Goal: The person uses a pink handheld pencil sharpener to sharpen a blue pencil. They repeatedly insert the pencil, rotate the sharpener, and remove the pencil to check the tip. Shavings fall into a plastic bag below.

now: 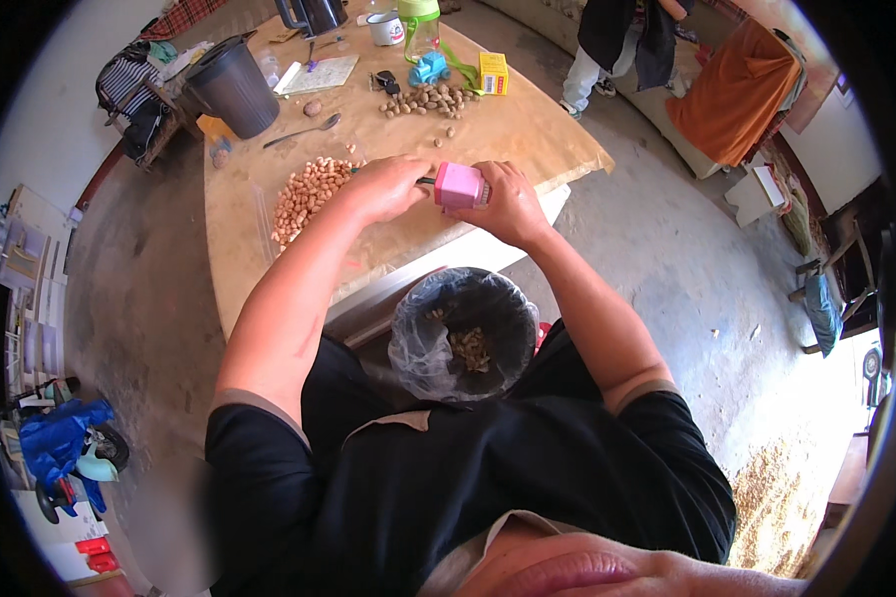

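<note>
Over on the left, reddish nuts (309, 197) lay heaped on the bench (538, 134); next, the left hand (391, 187) had its grip closed on a thin dark rod (426, 181), which met a boxy pink gadget (458, 185) at the near edge, and the right hand (509, 202) had its grip wrapped round that gadget!

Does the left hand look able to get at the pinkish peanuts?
Probably yes: the left hand is close to the peanuts and nothing seems to stand between, though it looks busy beside the pink box.
</note>
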The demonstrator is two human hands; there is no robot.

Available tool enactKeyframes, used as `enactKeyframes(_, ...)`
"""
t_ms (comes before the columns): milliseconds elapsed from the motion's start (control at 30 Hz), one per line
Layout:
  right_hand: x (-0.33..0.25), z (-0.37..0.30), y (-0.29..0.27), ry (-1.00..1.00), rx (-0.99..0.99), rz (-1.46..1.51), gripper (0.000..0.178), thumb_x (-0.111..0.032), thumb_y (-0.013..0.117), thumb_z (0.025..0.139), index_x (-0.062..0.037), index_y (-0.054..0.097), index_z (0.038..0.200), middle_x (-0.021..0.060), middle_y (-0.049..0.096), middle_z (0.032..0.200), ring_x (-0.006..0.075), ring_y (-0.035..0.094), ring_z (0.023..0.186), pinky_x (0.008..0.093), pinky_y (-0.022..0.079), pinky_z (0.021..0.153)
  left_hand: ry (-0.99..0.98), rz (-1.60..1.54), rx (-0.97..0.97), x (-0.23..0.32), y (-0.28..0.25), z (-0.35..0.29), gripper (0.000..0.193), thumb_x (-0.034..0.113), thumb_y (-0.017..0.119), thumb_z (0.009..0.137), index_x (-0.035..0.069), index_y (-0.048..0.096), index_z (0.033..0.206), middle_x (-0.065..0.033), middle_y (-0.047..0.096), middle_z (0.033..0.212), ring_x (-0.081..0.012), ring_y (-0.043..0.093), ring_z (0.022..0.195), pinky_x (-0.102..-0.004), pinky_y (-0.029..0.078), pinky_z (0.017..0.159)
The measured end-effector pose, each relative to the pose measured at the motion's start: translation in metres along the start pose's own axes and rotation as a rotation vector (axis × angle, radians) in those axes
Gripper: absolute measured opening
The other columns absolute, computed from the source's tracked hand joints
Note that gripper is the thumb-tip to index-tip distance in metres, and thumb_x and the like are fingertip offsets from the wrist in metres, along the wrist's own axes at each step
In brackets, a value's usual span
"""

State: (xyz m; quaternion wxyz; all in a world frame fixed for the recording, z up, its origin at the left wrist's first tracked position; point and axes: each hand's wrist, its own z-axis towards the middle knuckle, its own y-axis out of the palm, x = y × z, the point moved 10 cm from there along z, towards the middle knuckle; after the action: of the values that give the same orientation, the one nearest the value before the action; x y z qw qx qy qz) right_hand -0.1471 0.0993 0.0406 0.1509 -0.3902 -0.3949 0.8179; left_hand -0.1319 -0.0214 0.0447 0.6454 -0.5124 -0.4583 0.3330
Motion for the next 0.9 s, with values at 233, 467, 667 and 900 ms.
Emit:
enactKeyframes(233,0.003,-0.003,-0.003,-0.003,0.047,0.114,0.055,-0.039,0.079,0.062,-0.0076,0.059,0.102,0.0148,0.062,0.095,0.0312,0.058,0.095,0.0399,0.047,0.083,0.083,0.062,0.198,-0.001,-0.010,-0.013,0.012,0.012,0.048,0.081,0.009,0.060,0.080,-0.0131,0.062,0.083,-0.0348,0.060,0.080,-0.0432,0.048,0.066)
enactKeyframes(467,-0.005,-0.015,-0.030,0.040,-0.004,0.237,0.059,-0.039,0.081,0.062,-0.0046,0.058,0.106,0.0134,0.063,0.095,0.0269,0.062,0.090,0.0351,0.049,0.080,0.124,0.082,0.232,0.021,-0.039,-0.025,0.011,0.012,0.053,0.084,0.010,0.062,0.091,-0.0098,0.062,0.085,-0.0316,0.061,0.078,-0.0404,0.048,0.066)
enactKeyframes(667,0.026,-0.027,-0.068,0.177,0.048,0.357,0.058,-0.031,0.083,0.061,-0.0008,0.058,0.103,0.0101,0.064,0.092,0.0176,0.062,0.083,0.0320,0.049,0.076,-0.054,0.028,0.386,-0.044,-0.086,-0.069,0.017,0.019,0.055,0.088,0.010,0.065,0.098,-0.0112,0.064,0.087,-0.0297,0.061,0.077,-0.0360,0.048,0.068)
enactKeyframes(900,0.029,-0.026,-0.037,0.166,0.019,0.739,0.058,-0.024,0.081,0.066,0.0002,0.050,0.108,0.0067,0.061,0.089,0.0146,0.060,0.081,0.0284,0.050,0.073,-0.208,-0.608,0.405,-0.035,-0.104,-0.078,0.023,0.016,0.047,0.094,0.005,0.062,0.107,0.0019,0.047,0.064,-0.0068,0.044,0.059,-0.0217,0.039,0.056)
